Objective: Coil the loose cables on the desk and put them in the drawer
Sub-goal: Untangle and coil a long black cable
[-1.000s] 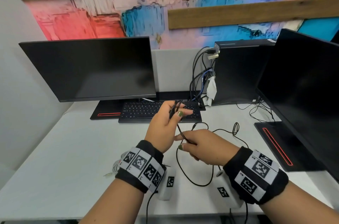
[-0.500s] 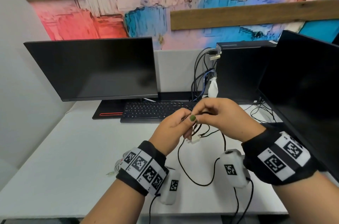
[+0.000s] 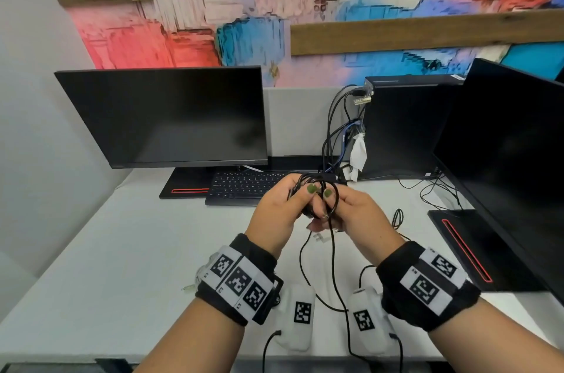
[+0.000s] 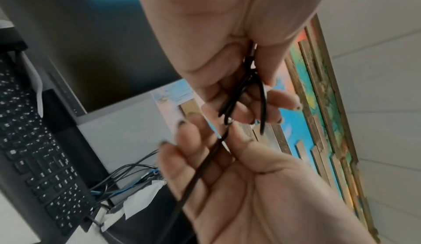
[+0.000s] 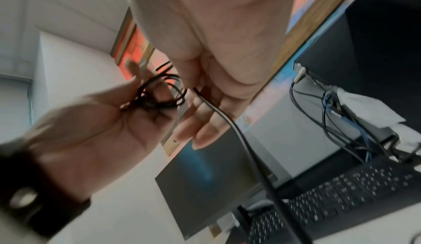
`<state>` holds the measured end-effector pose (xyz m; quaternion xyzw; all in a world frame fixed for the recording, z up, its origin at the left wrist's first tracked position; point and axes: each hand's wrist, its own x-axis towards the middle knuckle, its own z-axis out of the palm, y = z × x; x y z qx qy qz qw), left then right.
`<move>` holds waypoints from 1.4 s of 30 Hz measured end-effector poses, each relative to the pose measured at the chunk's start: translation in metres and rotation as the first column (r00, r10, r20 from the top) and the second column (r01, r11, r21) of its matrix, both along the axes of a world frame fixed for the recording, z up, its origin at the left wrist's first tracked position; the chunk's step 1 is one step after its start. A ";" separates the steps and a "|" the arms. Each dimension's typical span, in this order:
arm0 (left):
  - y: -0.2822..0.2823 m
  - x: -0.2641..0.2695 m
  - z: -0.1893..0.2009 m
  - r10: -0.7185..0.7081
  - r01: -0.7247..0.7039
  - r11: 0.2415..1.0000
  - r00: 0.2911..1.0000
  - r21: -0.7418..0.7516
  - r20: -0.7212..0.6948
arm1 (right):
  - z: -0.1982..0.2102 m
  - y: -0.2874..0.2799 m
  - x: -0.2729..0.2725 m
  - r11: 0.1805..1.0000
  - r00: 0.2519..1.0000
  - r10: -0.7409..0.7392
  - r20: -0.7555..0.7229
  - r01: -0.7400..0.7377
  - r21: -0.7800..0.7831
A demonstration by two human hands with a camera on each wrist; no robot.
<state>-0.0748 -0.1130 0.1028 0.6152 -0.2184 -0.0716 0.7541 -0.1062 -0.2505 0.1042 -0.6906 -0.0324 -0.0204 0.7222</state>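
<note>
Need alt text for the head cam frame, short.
Two hands, left hand and right hand, hold a half-coiled black cable above a white desk, its tail hanging down. Behind: dark monitor, keyboard.

An office cubicle: two dark monitors [image 3: 171, 116], a keyboard [image 3: 244, 188] and a grey partition [image 3: 293, 119] (painted mural above).

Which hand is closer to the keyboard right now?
Left. The left hand is raised just in front of the keyboard; the right hand is farther toward the right monitor.
</note>
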 end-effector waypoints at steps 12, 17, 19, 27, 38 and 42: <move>0.009 -0.003 0.006 0.223 -0.224 0.974 0.974 0.042 0.025 | -0.031 0.029 -0.019 0.899 0.923 0.241 -0.300 -0.328 -0.289; 0.013 -0.008 -0.011 0.208 -0.294 0.880 0.945 0.373 0.254 | -0.004 0.021 -0.017 0.651 0.979 0.181 -0.095 -0.191 -0.735; 0.012 -0.009 -0.016 0.192 -0.329 0.824 0.928 0.461 0.319 | 0.009 0.015 -0.016 0.622 0.986 0.167 -0.018 -0.120 -0.774; 0.005 -0.017 -0.010 0.032 -0.097 0.923 0.983 0.371 0.179 | 0.033 -0.015 -0.008 0.803 0.984 0.045 0.174 0.068 -0.592; 0.005 -0.018 0.003 -0.022 -0.024 0.964 0.985 0.264 0.168 | 0.015 -0.024 0.004 0.936 0.957 -0.155 0.245 0.221 -0.273; 0.003 -0.018 0.008 0.079 -0.087 0.993 0.991 0.074 0.108 | 0.001 -0.007 -0.002 0.983 0.989 -0.125 0.084 0.135 -0.126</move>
